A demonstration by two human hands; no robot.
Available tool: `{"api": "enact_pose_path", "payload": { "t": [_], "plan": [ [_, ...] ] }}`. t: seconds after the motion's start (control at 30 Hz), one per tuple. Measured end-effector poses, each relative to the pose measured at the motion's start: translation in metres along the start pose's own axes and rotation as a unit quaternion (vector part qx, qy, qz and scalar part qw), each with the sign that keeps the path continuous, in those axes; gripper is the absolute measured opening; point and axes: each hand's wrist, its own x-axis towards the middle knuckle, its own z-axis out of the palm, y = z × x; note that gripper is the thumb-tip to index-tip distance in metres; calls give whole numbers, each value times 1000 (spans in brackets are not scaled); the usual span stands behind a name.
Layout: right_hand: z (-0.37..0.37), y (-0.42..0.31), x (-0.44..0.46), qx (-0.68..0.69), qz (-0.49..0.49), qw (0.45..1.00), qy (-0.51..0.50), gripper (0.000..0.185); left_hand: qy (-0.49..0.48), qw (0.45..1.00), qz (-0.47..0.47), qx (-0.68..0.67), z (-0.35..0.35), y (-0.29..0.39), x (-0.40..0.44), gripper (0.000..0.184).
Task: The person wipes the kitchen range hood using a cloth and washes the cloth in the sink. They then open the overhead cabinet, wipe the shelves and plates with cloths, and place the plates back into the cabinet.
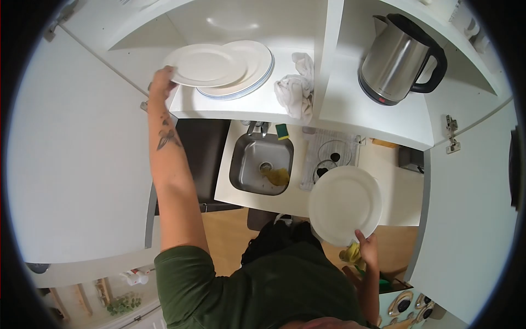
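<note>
The upper plate was at the cupboard shelf, the lower plate out over the counter.
The left hand had its fingers closed on the upper plate's left rim, over part of a plate stack; I couldn't tell if they touched. The right hand gripped the lower plate's near rim, thumb on top. Beside the stack lay a crumpled cloth; past the divider stood a kettle. Below was the sink.
</note>
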Motion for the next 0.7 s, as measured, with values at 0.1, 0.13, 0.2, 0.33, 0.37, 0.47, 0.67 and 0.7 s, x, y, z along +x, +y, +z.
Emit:
{"api": "enact_pose_path", "payload": {
  "t": [0.1, 0.13, 0.2, 0.33, 0.37, 0.47, 0.67, 0.7],
  "plan": [
    [1, 19, 8, 44, 27, 998, 25, 34, 73, 995, 61, 4, -26, 28, -53, 30],
    [1, 26, 9, 95, 66, 993, 39, 39, 88, 995, 51, 17, -47, 28, -68, 32],
    [0, 55, 19, 151, 114, 980, 60, 44, 112, 989, 72, -60, -71, 25, -115, 39],
    [-7, 166, 21, 281, 113, 935, 186, 66, 144, 986, -72, -40, -96, 11, -216, 54],
    [-6, 175, 16, 266, 117, 919, 267, 65, 169, 981, -94, -5, -87, 5, -240, 53],
    [-17, 262, 30, 376, 194, 806, 412, 53, 59, 980, -191, -6, -92, -61, -265, 59],
    [-15, 348, 45, 593, 207, 670, 395, 44, -109, 906, -406, -43, -16, -198, -299, 56],
    [-13, 359, 51, 620, 209, 661, 366, 43, -113, 904, -412, -30, 4, -213, -306, 54]
  ]
}}
